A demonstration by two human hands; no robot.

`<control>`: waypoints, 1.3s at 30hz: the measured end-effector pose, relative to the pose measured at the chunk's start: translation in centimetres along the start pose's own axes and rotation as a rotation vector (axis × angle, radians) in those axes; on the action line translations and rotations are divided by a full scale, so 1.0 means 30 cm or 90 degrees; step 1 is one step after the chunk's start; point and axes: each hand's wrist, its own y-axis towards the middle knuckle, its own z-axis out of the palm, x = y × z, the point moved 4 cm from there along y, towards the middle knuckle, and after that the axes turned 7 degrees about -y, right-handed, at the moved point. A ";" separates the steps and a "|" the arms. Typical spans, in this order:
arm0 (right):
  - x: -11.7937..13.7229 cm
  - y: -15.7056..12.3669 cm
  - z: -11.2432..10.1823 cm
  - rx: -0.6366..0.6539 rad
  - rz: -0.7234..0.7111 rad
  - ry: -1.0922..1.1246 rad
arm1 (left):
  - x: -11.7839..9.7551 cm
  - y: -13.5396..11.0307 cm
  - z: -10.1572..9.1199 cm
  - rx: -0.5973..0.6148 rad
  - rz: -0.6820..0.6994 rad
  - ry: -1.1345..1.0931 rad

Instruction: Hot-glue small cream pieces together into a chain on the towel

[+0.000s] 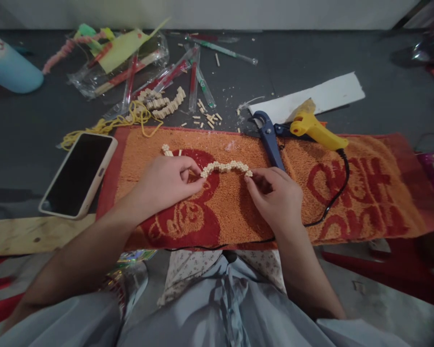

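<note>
In the head view, a pale cream strip (226, 166) lies over the middle of the orange towel (246, 217), held between the person's two hands. The strip is narrow and knobbly, built of many small, short pieces packed side by side; it runs in a shallow wave, with a hump toward each end, a slight dip between, and both ends turned down toward the towel's near edge. The left hand (168, 177) pinches its left end between thumb and forefinger; the right hand (280, 195) pinches the opposite end between thumb and fingertips. A small cluster of similar pale pieces (166, 150) rests on the towel's left part, just beyond the left hand. Past the towel's far edge lie loose short pieces (210, 119) and further wavy strips (169, 103) of like colour. A blue cutter (269, 140) and a yellow glue gun (320, 132) lie across that edge, right of the towel's middle.
</note>
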 end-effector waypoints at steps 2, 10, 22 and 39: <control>0.001 0.000 -0.002 -0.001 -0.002 -0.002 | 0.001 -0.002 0.001 0.000 0.003 0.000; 0.003 0.000 -0.003 -0.004 -0.009 -0.008 | -0.007 -0.004 -0.005 -0.003 0.005 -0.002; 0.008 0.005 -0.002 0.004 0.005 -0.015 | -0.013 -0.003 -0.006 0.006 -0.011 0.003; 0.007 0.007 0.002 0.006 0.013 -0.009 | -0.018 -0.008 -0.006 0.014 -0.020 0.004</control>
